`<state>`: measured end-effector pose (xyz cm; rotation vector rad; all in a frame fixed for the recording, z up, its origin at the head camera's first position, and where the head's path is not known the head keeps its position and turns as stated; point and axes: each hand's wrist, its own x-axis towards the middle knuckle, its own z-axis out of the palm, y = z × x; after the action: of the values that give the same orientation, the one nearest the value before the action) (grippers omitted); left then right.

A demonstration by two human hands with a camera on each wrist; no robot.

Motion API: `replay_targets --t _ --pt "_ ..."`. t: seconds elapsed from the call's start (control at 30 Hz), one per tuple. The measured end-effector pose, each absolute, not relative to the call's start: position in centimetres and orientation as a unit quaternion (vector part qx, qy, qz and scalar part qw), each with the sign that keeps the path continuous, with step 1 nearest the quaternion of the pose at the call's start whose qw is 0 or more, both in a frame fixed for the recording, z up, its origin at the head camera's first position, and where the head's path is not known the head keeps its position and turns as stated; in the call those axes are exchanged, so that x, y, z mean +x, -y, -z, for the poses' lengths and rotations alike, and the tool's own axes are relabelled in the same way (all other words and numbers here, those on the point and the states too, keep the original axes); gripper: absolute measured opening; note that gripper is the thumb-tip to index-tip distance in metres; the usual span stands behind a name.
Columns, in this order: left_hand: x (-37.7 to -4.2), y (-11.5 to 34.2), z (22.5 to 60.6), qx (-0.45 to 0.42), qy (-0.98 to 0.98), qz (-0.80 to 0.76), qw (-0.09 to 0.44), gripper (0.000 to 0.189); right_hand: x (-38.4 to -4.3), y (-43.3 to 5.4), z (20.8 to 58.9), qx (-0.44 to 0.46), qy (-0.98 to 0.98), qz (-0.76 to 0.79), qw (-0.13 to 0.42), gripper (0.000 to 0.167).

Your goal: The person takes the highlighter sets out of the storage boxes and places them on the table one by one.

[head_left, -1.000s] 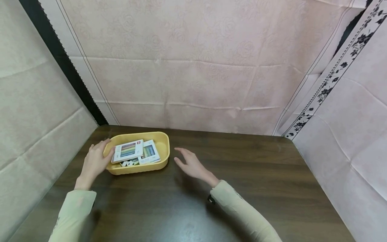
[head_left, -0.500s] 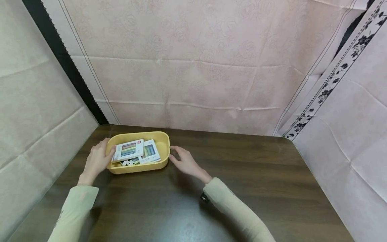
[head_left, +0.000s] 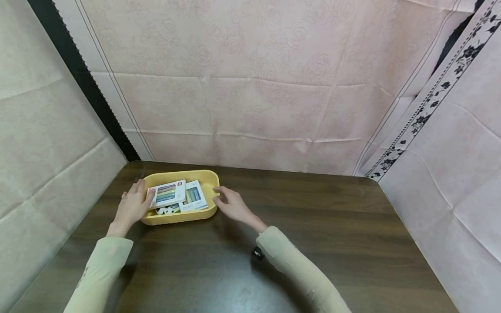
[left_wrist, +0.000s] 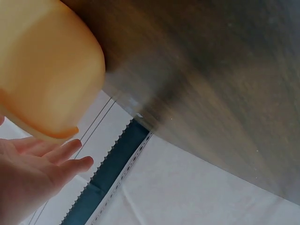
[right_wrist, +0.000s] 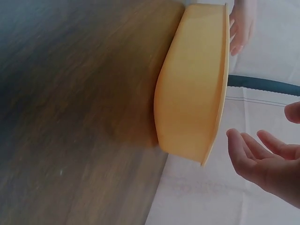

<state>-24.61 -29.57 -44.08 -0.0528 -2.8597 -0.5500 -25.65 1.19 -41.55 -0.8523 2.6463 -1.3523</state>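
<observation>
A yellow plastic basket (head_left: 178, 219) stands on the dark wooden table, towards its back left. Inside lie two flat white boxes, the left box (head_left: 175, 191) overlapping the right box (head_left: 193, 196), both printed with coloured sticks. Under them shows part of a black, white and green patterned item (head_left: 168, 210). My left hand (head_left: 132, 203) is at the basket's left end, thumb overlapping the left box's edge in the head view. My right hand (head_left: 233, 205) is over the right end with fingers loosely bent; the right wrist view shows those fingers apart from the rim.
The wooden table (head_left: 297, 239) runs out to the right and front of the basket. Pale patterned cloth (head_left: 250, 108) hangs behind the table, and further cloth panels close off the left and right sides. A dark strip (head_left: 90, 91) runs down the left corner.
My right hand has moved left, from beside the basket to over its right end. The left hand has shifted slightly right, its thumb further over the left box. The basket has hardly moved.
</observation>
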Motion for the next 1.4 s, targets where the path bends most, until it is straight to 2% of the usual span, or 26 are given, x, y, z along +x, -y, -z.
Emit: replay_targets --t 0.27,0.63,1.07,1.4 --pt "-24.7 29.6 44.5 -0.015 0.978 0.178 0.103 0.066 -25.8 -0.2 41.4 -0.227 -0.852 0.465 0.077 0.035" --pt "-25.0 29.8 44.8 -0.011 0.981 0.179 0.077 0.069 -26.2 1.2 41.5 -0.214 -0.846 0.477 0.104 0.035" --pt "-25.1 29.8 45.3 -0.006 0.979 0.184 0.083 0.07 -26.3 2.9 41.7 -0.193 -0.79 0.561 0.156 0.038" --pt "-24.9 29.7 45.4 -0.005 0.974 0.206 0.095 0.069 -27.0 4.3 41.8 -0.125 -0.717 0.645 0.233 0.043"
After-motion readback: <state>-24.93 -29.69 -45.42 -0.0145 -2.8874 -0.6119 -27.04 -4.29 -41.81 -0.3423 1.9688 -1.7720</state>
